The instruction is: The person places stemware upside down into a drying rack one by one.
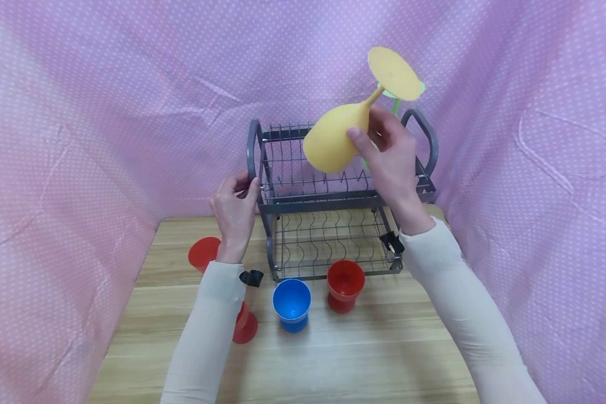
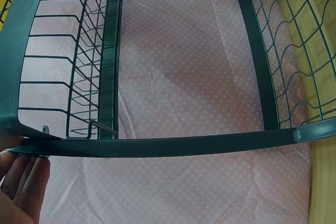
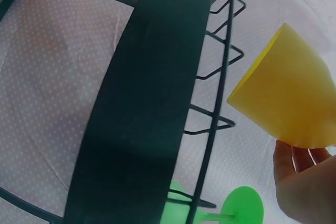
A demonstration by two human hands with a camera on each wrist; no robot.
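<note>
In the head view a yellow plastic goblet (image 1: 333, 139) is tilted bowl-down over the upper tier of a grey two-tier dish rack (image 1: 323, 201). My right hand (image 1: 391, 160) grips its bowl near the stem, thumb in front. The right wrist view shows the same yellow goblet (image 3: 294, 93) beside the rack's wire side, with my fingers under it. My left hand (image 1: 236, 210) holds the rack's left side post; in the left wrist view its fingers (image 2: 32, 187) curl at the frame's corner. A green goblet (image 3: 242, 205) sits upside down at the rack's right end, partly hidden.
A blue goblet (image 1: 292, 300) and a red goblet (image 1: 345, 279) stand upright in front of the rack. Further red goblets, one by the left wrist (image 1: 203, 253), are partly covered by my left arm. Pink dotted cloth (image 1: 131, 112) hangs around the wooden table (image 1: 363, 359).
</note>
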